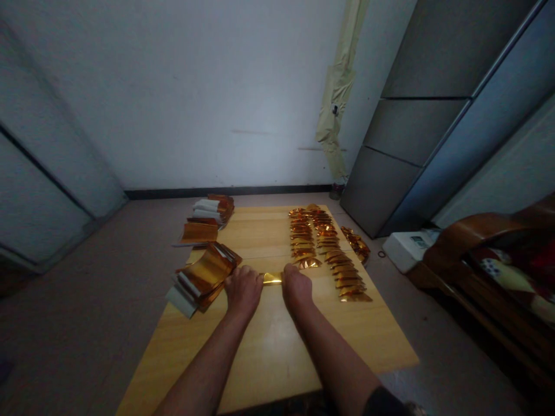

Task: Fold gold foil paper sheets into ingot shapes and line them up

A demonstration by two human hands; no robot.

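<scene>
Between my two hands a narrow folded strip of gold foil paper [273, 279] lies just over the wooden table [269, 341]. My left hand [244, 292] is closed on its left end, and my right hand [297, 287] is closed on the right end. Left of my left hand, a loose stack of gold foil sheets [210, 268] with pale backs overhangs the table edge. Beyond my right hand, folded gold foil pieces [302, 234] stand in overlapping rows, with a second row [344, 271] farther right. My fingertips are mostly hidden behind my hands.
More foil sheets [199, 232] lie at the far left edge of the table. A heap of folded foil [356, 244] sits beyond the right edge. A grey refrigerator [390, 167], a white box [410, 251] and a wooden seat [468, 271] stand to the right.
</scene>
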